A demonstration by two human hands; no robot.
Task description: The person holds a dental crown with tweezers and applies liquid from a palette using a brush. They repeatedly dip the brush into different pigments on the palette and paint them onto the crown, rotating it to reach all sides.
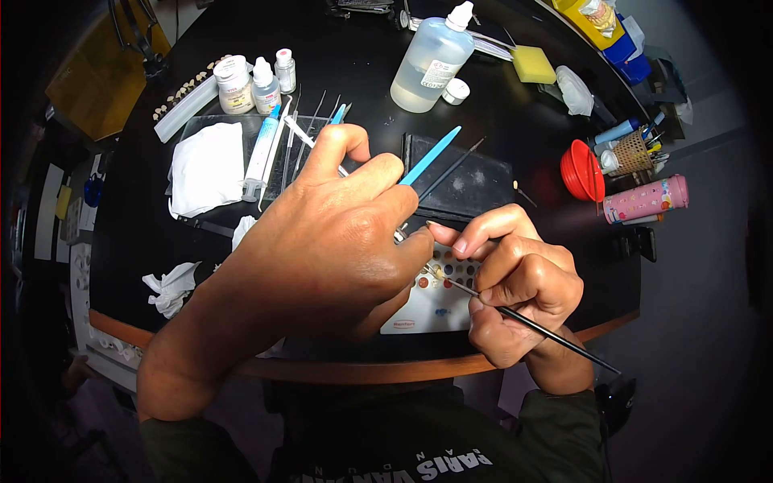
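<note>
My left hand [346,217] is closed, back up, around a slim metal tool [400,235]; most of the tool is hidden by the fingers. A small yellowish tooth crown [437,272] shows just below its thumb tip. My right hand [523,282] pinches a thin black-handled brush [547,330], whose tip points up and left to the crown. Its index finger reaches toward the left thumb. Under both hands lies a white palette [423,318] with rows of coloured round spots.
Behind the hands, a blue-handled tool [432,154] and a brush lie on a dark slab [475,181]. White tissue [207,169], a syringe [263,153] and small bottles [233,84] stand left. A large bottle [432,64] is at the back; a red bowl [581,171] and pink bottle [646,200] are right.
</note>
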